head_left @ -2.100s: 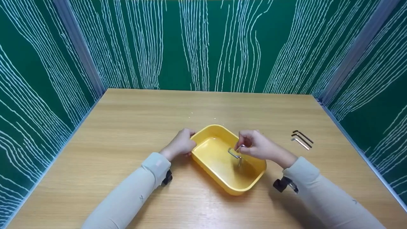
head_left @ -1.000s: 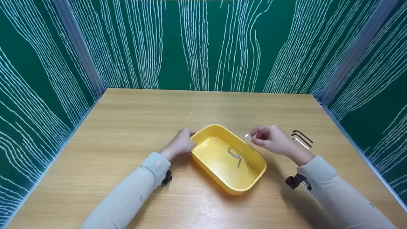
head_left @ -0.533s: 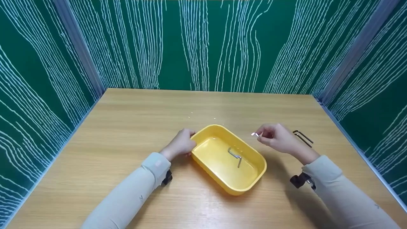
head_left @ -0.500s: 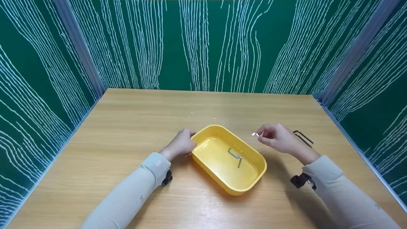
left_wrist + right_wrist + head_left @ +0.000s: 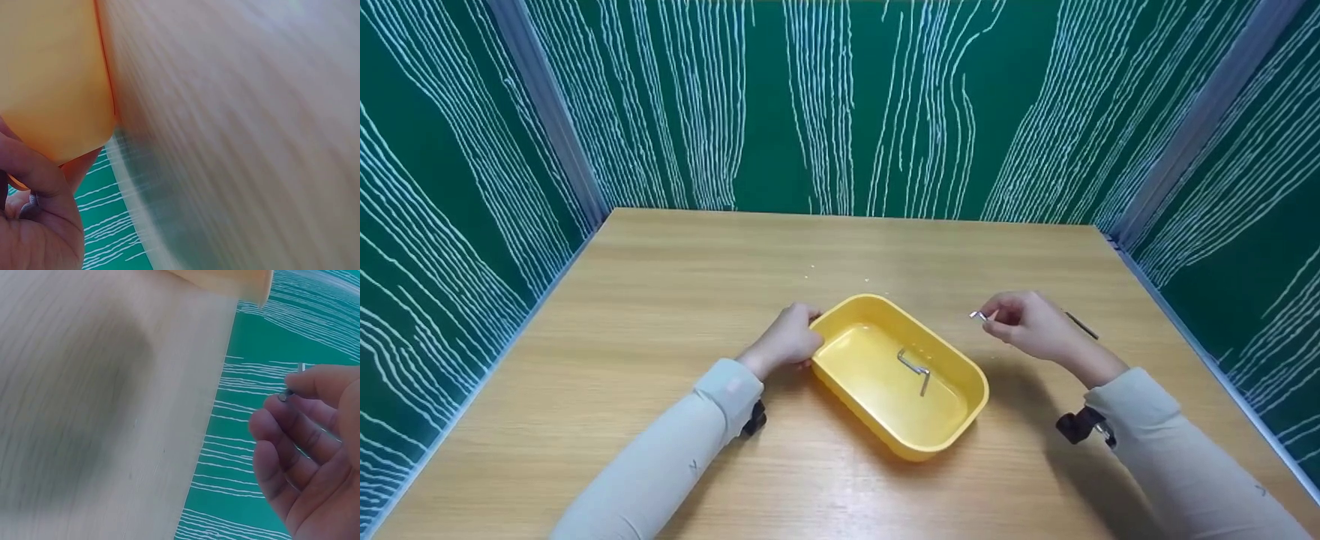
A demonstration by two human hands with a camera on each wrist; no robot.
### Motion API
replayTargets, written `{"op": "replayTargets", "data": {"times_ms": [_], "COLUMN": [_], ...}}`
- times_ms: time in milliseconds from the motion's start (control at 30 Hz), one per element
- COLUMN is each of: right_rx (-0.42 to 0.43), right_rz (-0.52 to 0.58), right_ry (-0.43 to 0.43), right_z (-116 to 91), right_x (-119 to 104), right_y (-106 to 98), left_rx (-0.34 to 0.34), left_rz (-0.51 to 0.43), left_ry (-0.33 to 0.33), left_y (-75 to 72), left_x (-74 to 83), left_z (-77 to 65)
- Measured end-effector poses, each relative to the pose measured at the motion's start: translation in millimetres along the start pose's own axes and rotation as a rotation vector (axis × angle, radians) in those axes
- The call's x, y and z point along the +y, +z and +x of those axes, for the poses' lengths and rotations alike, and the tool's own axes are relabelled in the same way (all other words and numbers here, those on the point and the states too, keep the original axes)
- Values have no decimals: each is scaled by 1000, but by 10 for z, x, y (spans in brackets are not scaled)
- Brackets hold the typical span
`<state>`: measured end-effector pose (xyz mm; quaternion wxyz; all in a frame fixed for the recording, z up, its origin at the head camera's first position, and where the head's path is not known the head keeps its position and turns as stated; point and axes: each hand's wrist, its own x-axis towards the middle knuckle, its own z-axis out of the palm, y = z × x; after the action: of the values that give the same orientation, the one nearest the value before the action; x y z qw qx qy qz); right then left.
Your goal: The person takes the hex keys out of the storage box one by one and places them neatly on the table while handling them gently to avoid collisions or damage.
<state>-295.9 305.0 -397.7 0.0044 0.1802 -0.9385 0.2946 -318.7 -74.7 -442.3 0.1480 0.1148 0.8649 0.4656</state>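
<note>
The left hand [image 5: 787,341] gripped the left corner of the yellow tray [image 5: 866,386], where two bent metal keys [image 5: 910,365] lay, while the right hand [image 5: 1033,324] pinched at least one slim metal piece [image 5: 978,315] beside it — the exact count was unclear. A firm pinch and a steadied tray seemed best, since such metal could slip. Behind the right hand, a dark rod [image 5: 1082,325] lay on the wood-grained worktop [image 5: 697,262], with green, white-lined walls [image 5: 769,150] around three sides.

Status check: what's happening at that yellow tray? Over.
Left hand gripping yellow tray. Right hand pinching hex key. Two hex keys inside. No obstruction seen.
</note>
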Motion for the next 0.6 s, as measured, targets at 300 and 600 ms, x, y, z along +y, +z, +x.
{"op": "replayTargets", "data": {"times_ms": [300,600], "right_rx": [18,16], "right_rz": [-35,-66], "right_ry": [14,84], "right_z": [-9,-24], "right_x": [96,186], "right_y": [-78,-141], "left_rx": [1,-4], "left_rz": [25,25], "left_ry": [25,17], "left_y": [2,-4], "left_x": [7,-2], "left_z": [6,16]}}
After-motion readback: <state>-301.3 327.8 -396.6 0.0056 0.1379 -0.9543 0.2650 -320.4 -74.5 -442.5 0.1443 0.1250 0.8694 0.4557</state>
